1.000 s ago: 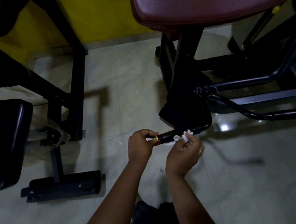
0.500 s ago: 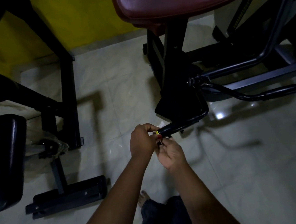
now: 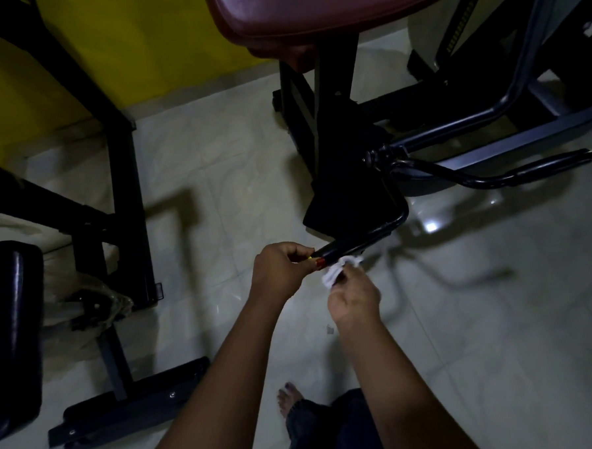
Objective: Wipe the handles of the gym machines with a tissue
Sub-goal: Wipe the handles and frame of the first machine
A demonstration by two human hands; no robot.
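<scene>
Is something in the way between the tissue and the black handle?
Nothing visible is. The right hand holds the tissue right at the underside of the handle. Only the left hand, pinching the handle's tip, covers that end.

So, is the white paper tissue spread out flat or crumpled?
Crumpled. The white paper tissue shows as an uneven bunched wad pinched in the right hand, at the black machine handle.

Dimly lit room, yellow wall (image 3: 161, 42), glossy pale floor (image 3: 498, 316), possibly tiled.
</scene>
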